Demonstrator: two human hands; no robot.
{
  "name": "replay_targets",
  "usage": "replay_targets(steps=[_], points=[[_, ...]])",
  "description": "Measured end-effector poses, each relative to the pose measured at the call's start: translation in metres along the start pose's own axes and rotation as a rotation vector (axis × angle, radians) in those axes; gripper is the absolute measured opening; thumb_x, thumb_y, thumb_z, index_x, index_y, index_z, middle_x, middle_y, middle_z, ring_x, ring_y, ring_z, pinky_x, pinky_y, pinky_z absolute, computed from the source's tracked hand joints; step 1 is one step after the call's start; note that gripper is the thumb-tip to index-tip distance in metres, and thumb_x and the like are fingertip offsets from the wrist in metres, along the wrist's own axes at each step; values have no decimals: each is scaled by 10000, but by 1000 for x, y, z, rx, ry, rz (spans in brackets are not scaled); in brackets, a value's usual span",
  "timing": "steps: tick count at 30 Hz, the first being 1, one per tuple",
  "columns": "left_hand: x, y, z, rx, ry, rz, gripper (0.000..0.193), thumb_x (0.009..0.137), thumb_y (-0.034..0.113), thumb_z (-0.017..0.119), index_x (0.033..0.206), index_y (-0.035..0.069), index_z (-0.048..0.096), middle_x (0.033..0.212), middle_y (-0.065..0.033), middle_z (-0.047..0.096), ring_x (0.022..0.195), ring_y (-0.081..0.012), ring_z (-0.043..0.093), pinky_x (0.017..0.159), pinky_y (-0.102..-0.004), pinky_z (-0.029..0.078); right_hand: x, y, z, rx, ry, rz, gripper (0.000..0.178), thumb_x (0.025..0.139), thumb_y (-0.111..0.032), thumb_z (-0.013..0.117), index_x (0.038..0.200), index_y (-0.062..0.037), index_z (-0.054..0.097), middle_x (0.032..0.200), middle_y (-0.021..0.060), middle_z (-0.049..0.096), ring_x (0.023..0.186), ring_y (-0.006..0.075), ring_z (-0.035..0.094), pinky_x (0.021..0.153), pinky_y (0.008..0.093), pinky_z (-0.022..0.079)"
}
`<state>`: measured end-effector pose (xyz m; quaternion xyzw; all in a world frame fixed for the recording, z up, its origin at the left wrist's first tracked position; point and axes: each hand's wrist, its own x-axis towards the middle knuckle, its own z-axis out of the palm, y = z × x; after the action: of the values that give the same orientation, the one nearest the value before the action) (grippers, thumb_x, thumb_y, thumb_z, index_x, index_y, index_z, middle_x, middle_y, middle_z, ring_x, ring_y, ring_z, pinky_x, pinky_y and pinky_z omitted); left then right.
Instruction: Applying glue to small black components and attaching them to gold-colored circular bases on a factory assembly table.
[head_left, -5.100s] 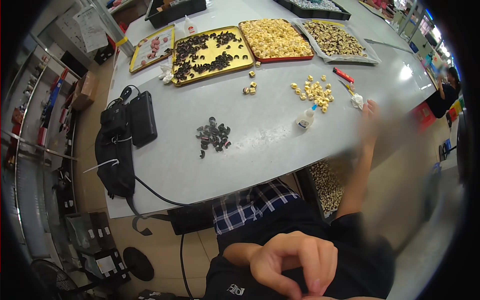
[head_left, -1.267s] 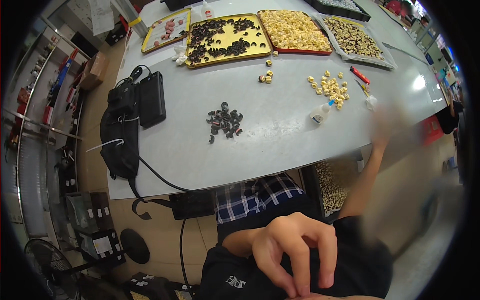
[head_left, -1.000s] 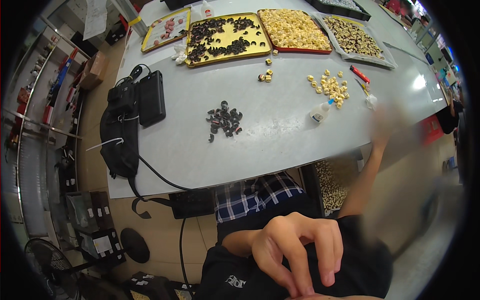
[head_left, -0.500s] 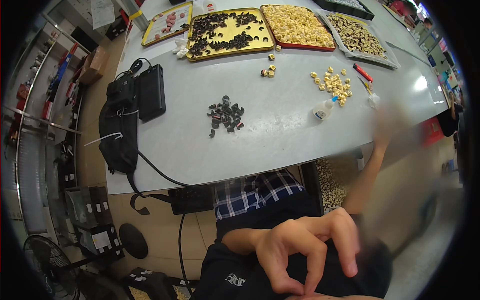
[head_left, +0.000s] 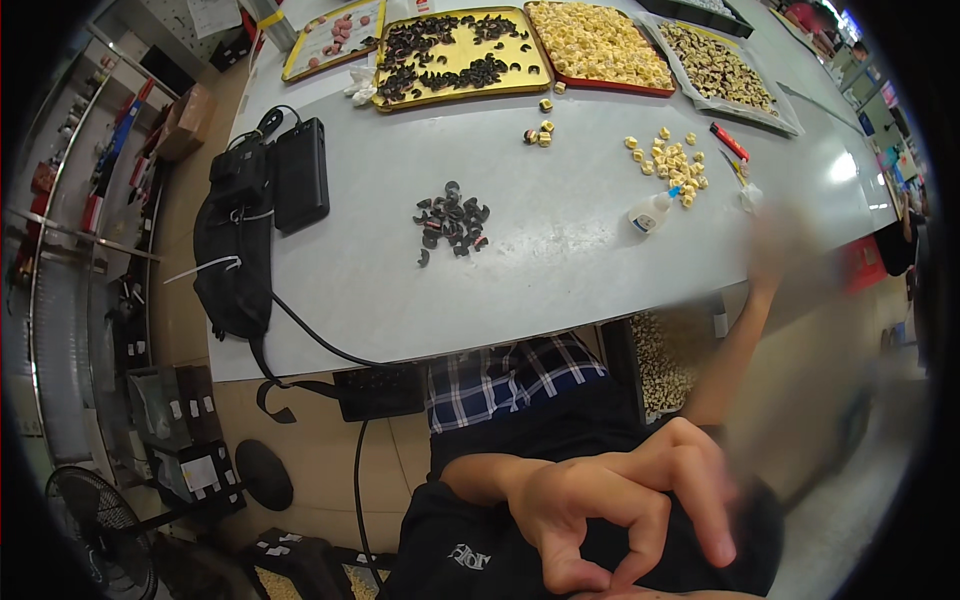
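My left hand (head_left: 610,500) is bent in front of my chest, low in the view. Its thumb and index finger press together at the bottom edge; whatever lies between them is hidden. The other fingers curl loosely. Past the table's right edge, my right hand (head_left: 785,240) is too smeared to make out its fingers. Left of it stands a small white dropper bottle (head_left: 648,215) with a blue tip, beside a cluster of small cream-yellow cube-like pieces (head_left: 668,162). A pile of curved black pieces (head_left: 452,222) lies mid-table.
Along the far side are a yellow tray (head_left: 450,65) of black pieces, a red-rimmed tray (head_left: 610,85) of cream pieces and a tray (head_left: 795,125) of dark-and-yellow pieces. A red-handled tool (head_left: 730,142) lies at right. A black bag (head_left: 232,270) with cables and a black box-shaped device (head_left: 300,175) sit left.
The fingers of my left hand have shifted slightly right and down, with thumb and index still pinched. My right hand stays blurred near the same place. The table things lie as before.
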<state>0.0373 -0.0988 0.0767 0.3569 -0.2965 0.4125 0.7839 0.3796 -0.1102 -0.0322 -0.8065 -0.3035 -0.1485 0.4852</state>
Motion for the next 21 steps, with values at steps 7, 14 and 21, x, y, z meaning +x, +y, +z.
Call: replay_targets(steps=[7, 14, 21], points=[[-4, 3, -5, -13, -14, 4, 155, 821, 221, 624, 720, 107, 597, 977, -133, 636, 989, -224, 455, 903, -309, 317, 0, 1, 2, -4, 4, -12, 264, 907, -197, 528, 1081, -8, 588, 1048, 115, 579, 956, 202, 587, 852, 310, 465], [-4, 12, 19, -239, 150, -38, 167, 822, 199, 655, 768, 50, 604, 877, -118, 599, 834, -213, 530, 734, -270, 416, 6, 41, 6, -121, 27, -176, 257, 906, -196, 532, 1069, -6, 587, 1040, 115, 584, 951, 206, 589, 846, 310, 468], [-3, 2, 4, -189, 8, 149, 179, 826, 181, 659, 778, 18, 602, 860, -125, 582, 783, -221, 548, 652, -271, 437, 3, 21, 4, -103, 2, -82, 245, 902, -186, 537, 1054, 1, 584, 1042, 117, 586, 948, 217, 593, 849, 316, 467]])
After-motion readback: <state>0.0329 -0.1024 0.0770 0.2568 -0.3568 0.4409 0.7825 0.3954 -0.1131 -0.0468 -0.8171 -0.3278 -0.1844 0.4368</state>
